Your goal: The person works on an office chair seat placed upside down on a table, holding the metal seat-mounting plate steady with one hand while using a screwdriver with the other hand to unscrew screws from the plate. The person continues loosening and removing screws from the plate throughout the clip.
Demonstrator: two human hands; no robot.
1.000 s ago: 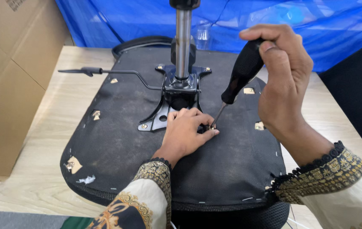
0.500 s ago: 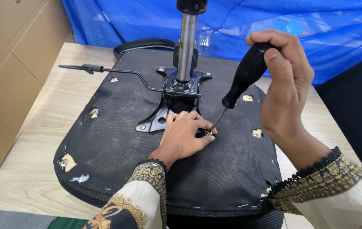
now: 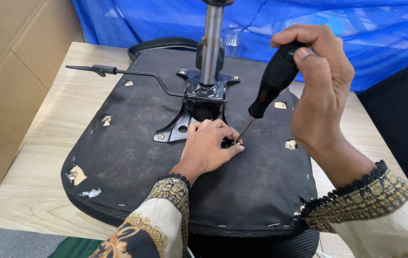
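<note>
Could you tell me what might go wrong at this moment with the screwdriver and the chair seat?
The screwdriver is tilted, so its tip could slip off the screw and jab the left hand, whose fingers pinch right beside it. The upturned chair seat overhangs the table edge; pressing down might rock it.

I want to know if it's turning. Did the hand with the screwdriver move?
Cannot tell. The right hand grips the screwdriver with its tip by the same screw, right of the metal post, as before; the head camera itself shifted.
</note>
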